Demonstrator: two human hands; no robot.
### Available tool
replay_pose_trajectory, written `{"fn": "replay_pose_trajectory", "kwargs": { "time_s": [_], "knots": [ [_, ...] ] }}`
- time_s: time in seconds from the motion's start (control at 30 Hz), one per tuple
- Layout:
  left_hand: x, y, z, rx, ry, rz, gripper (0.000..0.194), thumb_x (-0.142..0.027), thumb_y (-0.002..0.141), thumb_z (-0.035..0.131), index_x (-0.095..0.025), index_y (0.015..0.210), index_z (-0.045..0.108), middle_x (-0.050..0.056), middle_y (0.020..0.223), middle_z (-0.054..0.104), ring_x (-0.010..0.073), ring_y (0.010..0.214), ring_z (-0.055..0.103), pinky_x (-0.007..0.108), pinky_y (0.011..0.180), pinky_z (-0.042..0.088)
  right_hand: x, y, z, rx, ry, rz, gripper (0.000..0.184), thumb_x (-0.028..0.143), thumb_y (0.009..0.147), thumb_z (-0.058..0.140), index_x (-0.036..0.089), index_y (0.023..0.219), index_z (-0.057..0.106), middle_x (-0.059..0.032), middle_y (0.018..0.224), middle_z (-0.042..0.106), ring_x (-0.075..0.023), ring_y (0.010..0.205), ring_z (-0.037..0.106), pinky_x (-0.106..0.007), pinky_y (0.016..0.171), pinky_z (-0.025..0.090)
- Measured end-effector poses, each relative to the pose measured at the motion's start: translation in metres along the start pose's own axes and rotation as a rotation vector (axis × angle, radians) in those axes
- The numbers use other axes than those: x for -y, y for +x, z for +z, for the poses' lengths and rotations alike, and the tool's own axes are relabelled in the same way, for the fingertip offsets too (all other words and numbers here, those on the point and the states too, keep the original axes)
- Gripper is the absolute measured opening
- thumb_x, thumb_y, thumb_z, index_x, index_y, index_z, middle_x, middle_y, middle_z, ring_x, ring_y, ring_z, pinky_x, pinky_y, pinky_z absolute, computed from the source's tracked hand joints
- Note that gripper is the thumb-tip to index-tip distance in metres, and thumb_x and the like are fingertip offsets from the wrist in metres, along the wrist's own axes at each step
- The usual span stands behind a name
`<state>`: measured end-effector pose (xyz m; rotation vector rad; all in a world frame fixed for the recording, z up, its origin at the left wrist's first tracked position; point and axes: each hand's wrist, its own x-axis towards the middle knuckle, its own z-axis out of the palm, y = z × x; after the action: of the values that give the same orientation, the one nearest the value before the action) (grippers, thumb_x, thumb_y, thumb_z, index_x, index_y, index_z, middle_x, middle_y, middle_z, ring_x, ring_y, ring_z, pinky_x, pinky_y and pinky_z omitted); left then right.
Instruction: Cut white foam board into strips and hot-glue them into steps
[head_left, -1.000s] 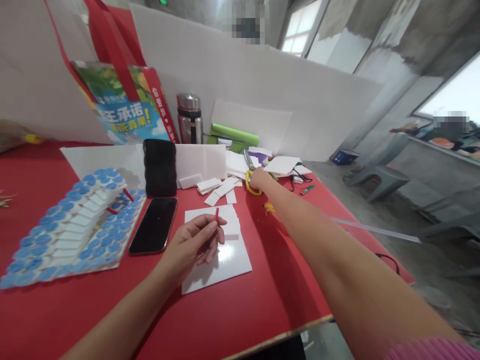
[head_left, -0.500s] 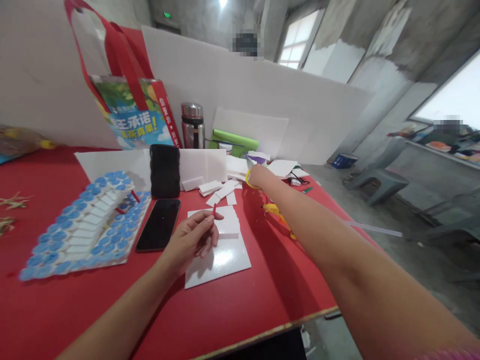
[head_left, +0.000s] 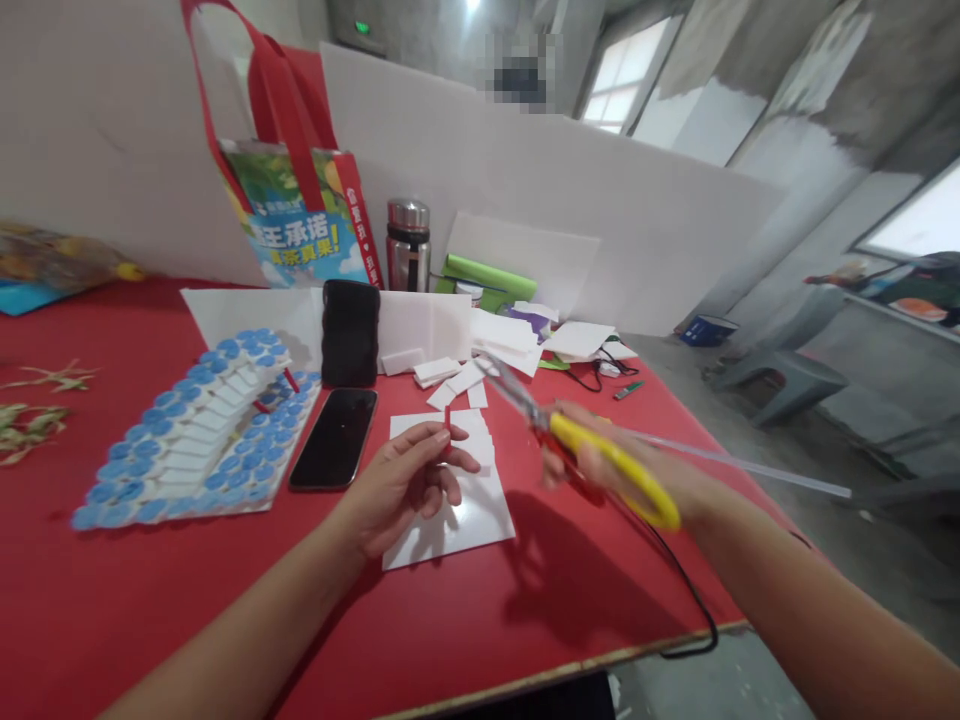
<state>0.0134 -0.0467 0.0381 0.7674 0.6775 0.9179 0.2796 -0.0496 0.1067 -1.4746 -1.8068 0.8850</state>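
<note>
My left hand (head_left: pixel 412 475) pinches a short red stick (head_left: pixel 448 416) between thumb and forefinger, over a white board (head_left: pixel 450 525). Small white strips lie on that board, partly hidden by the hand. In my right hand (head_left: pixel 592 450) are scissors (head_left: pixel 622 470) with yellow and red handles, held above the table, blades pointing to the far left; motion blurs them. A model staircase (head_left: pixel 202 430) with white steps and blue round pieces stands to the left, with thin red posts on it. A dark phone (head_left: pixel 334 438) lies flat between it and my left hand.
Loose white strips (head_left: pixel 450 380) and white sheets (head_left: pixel 506 335) lie behind the board. A black wavy case (head_left: pixel 350 333) stands upright. Farther back are a steel flask (head_left: pixel 408 245), a green roll (head_left: pixel 491 280) and a carrier bag (head_left: pixel 300 220). A black cord (head_left: pixel 694 585) hangs near the table's front edge.
My right hand has drawn back from the far sheets and now holds the scissors up off the table. The left hand keeps its pinch on the red stick. The view has shifted slightly.
</note>
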Motion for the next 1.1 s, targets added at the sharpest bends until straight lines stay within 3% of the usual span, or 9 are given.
{"fn": "replay_pose_trajectory", "kwargs": {
  "time_s": [0.17, 0.37, 0.53, 0.8, 1.1],
  "knots": [
    [0.004, -0.001, 0.0, 0.055, -0.062, -0.073, 0.033, -0.035, 0.08, 0.09, -0.012, 0.098, 0.076, 0.006, 0.071, 0.077, 0.0085, 0.046, 0.064, 0.012, 0.038, 0.043, -0.009, -0.04, 0.021, 0.209, 0.175, 0.086, 0.059, 0.067, 0.082, 0.078, 0.025, 0.12, 0.063, -0.0011, 0.081, 0.058, -0.0169, 0.068, 0.055, -0.03, 0.06, 0.049],
    [0.008, 0.0, 0.003, 0.109, -0.031, -0.152, 0.027, -0.033, 0.082, 0.087, -0.01, 0.09, 0.075, 0.01, 0.072, 0.078, 0.0111, 0.044, 0.066, 0.013, 0.036, 0.045, -0.022, -0.07, 0.017, 0.529, 0.36, 0.213, 0.057, 0.068, 0.086, 0.075, 0.026, 0.12, 0.056, -0.0003, 0.087, 0.056, -0.0161, 0.074, 0.048, -0.03, 0.068, 0.047],
    [0.009, 0.0, 0.002, 0.134, 0.015, -0.198, 0.031, -0.036, 0.082, 0.086, -0.01, 0.091, 0.073, 0.012, 0.07, 0.079, 0.0133, 0.042, 0.067, 0.015, 0.038, 0.049, -0.017, -0.06, 0.019, 0.604, 0.429, 0.211, 0.059, 0.064, 0.083, 0.081, 0.023, 0.116, 0.055, -0.0006, 0.096, 0.056, -0.0165, 0.085, 0.05, -0.031, 0.08, 0.047],
    [0.009, -0.003, 0.005, 0.144, 0.062, -0.302, 0.033, -0.037, 0.079, 0.088, -0.009, 0.088, 0.074, 0.016, 0.073, 0.08, 0.0186, 0.046, 0.072, 0.018, 0.041, 0.053, -0.016, -0.057, 0.023, 0.658, 0.457, 0.247, 0.06, 0.064, 0.084, 0.081, 0.022, 0.117, 0.052, 0.0031, 0.093, 0.051, -0.0141, 0.082, 0.043, -0.03, 0.081, 0.043],
    [0.015, 0.0, 0.005, 0.097, 0.012, -0.358, 0.022, -0.025, 0.084, 0.083, -0.006, 0.09, 0.076, 0.017, 0.074, 0.08, 0.0167, 0.044, 0.071, 0.016, 0.039, 0.052, -0.013, -0.054, 0.024, 0.665, 0.429, 0.299, 0.058, 0.06, 0.085, 0.083, 0.02, 0.116, 0.054, 0.005, 0.088, 0.049, -0.0097, 0.072, 0.037, -0.024, 0.065, 0.035]
  ]
}}
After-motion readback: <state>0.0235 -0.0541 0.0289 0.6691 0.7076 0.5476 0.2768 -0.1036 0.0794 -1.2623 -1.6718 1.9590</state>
